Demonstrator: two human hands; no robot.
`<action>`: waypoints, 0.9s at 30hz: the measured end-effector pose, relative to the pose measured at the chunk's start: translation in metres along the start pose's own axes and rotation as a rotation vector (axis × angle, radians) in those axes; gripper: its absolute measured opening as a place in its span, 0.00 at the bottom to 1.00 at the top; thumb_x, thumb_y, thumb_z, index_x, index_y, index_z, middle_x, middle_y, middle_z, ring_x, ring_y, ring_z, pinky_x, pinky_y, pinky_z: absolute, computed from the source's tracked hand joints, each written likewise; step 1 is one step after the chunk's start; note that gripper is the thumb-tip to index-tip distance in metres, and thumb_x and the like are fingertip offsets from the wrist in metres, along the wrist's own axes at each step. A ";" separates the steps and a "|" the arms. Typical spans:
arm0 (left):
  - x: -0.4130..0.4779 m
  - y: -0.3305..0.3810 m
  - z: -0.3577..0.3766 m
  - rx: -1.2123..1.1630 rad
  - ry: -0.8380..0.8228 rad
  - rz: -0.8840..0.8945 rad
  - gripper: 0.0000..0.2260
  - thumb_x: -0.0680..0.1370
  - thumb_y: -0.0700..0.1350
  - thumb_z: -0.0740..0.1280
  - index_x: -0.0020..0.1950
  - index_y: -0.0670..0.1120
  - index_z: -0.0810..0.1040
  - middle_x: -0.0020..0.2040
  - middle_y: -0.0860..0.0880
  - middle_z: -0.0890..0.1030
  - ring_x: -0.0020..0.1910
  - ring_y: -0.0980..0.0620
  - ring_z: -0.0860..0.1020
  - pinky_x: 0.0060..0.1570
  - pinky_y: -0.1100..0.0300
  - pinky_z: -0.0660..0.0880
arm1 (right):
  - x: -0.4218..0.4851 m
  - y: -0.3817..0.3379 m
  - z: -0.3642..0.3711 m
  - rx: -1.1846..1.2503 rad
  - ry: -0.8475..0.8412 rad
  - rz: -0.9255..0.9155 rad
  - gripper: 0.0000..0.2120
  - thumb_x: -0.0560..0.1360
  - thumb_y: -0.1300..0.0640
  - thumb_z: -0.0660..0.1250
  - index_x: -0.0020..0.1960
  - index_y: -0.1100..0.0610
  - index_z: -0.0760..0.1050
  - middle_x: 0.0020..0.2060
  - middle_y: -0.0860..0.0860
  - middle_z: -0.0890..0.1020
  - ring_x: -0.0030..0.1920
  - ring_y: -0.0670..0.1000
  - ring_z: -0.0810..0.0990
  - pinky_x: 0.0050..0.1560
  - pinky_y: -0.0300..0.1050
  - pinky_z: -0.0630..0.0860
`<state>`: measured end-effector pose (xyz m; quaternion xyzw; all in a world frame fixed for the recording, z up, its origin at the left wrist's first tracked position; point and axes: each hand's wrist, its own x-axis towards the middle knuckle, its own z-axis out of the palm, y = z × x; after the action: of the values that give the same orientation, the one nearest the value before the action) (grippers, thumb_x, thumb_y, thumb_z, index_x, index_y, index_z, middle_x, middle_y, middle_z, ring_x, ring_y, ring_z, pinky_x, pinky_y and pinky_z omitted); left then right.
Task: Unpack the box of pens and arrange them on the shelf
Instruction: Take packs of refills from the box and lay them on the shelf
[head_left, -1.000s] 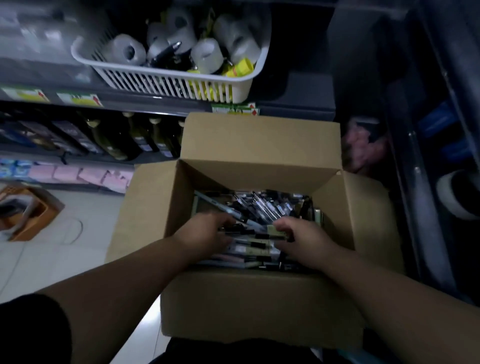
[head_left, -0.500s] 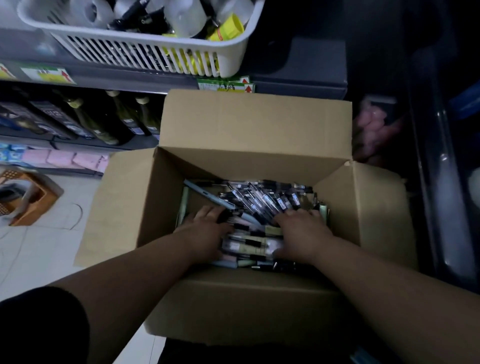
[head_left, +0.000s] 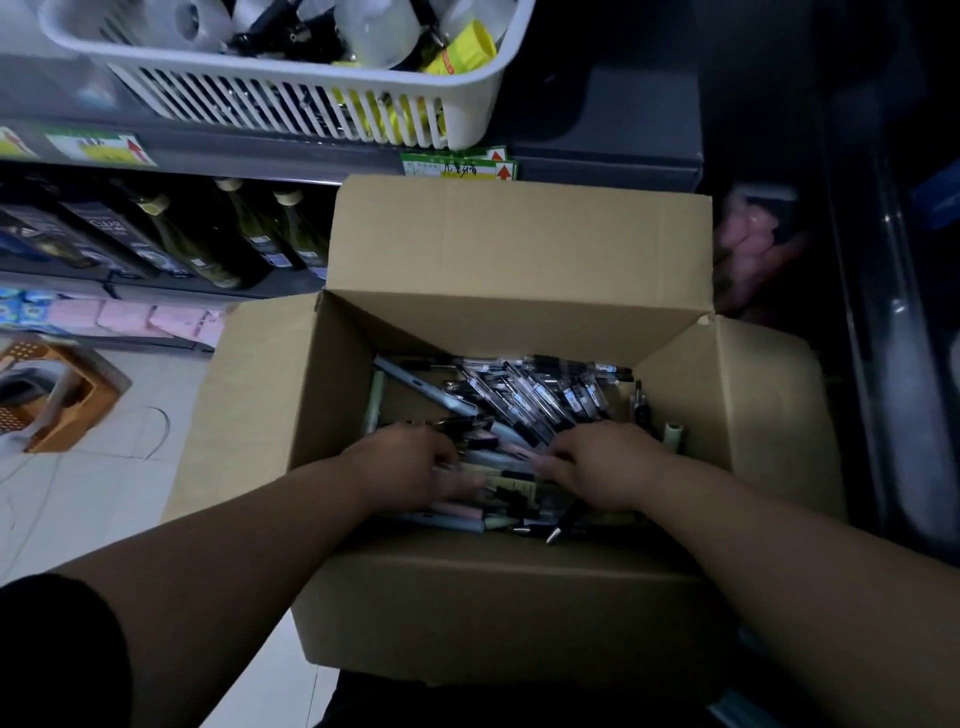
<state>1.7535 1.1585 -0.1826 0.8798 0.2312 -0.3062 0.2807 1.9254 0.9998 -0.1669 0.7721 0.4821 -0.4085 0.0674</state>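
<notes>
Open cardboard box (head_left: 519, 249), frame centre, holding loose pens (head_left: 524, 395) lying mostly left-to-right or diagonal; left hand (head_left: 410, 462) and right hand (head_left: 602, 462) palm-down on the near heap, equally close, fingers buried, grip indeterminate; shelf (head_left: 602, 145) above.

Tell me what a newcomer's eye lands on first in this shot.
First, the open cardboard box in the middle, flaps spread, with a jumbled heap of pens inside. Next, the left hand and right hand, both down among the pens at the near side of the box. Above, on the shelf, a white slatted basket stands out against the dark shelving.
</notes>
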 end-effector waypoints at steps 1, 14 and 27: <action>0.001 0.000 0.000 -0.019 0.001 -0.008 0.21 0.74 0.68 0.57 0.45 0.53 0.79 0.48 0.51 0.82 0.47 0.52 0.78 0.46 0.60 0.73 | 0.000 -0.001 0.000 -0.011 0.001 -0.002 0.18 0.79 0.38 0.56 0.59 0.45 0.77 0.52 0.48 0.82 0.51 0.51 0.79 0.48 0.44 0.69; 0.000 0.001 0.006 -0.011 0.000 -0.005 0.17 0.76 0.62 0.62 0.48 0.52 0.83 0.49 0.48 0.75 0.48 0.50 0.78 0.43 0.63 0.68 | 0.002 -0.012 -0.002 -0.087 -0.016 0.046 0.14 0.75 0.41 0.65 0.55 0.46 0.80 0.47 0.49 0.83 0.46 0.50 0.80 0.46 0.43 0.75; -0.004 0.001 0.001 0.102 -0.032 0.112 0.19 0.70 0.65 0.68 0.54 0.56 0.81 0.56 0.49 0.69 0.54 0.49 0.74 0.51 0.62 0.71 | 0.011 -0.020 -0.002 -0.037 -0.066 0.037 0.10 0.75 0.47 0.68 0.53 0.48 0.82 0.45 0.49 0.84 0.43 0.50 0.81 0.42 0.43 0.77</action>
<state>1.7506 1.1562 -0.1803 0.8995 0.1611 -0.3152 0.2561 1.9128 1.0187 -0.1673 0.7655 0.4729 -0.4235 0.1051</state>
